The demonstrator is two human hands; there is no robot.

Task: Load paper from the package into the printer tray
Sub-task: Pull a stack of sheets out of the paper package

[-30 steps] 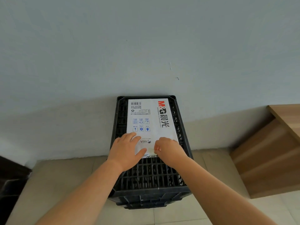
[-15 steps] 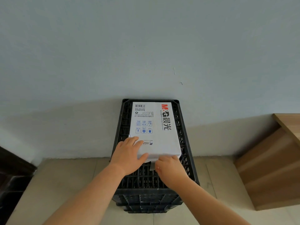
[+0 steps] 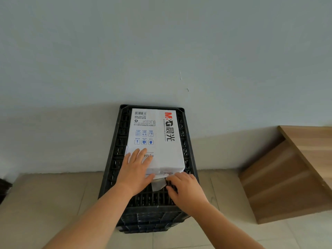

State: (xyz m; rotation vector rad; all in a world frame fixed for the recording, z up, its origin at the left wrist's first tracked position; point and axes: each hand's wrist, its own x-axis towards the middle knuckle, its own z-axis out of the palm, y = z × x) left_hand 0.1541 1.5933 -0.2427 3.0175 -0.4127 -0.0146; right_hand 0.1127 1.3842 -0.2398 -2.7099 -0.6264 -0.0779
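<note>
Torn flap [image 3: 158, 184] now hangs from white paper package [image 3: 158, 141].

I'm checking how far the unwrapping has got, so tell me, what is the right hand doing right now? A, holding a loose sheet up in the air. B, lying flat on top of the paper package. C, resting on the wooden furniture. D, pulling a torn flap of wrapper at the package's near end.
D: the right hand pinches the torn wrapper flap at the near end of the paper package, while the left hand presses on top.
</note>
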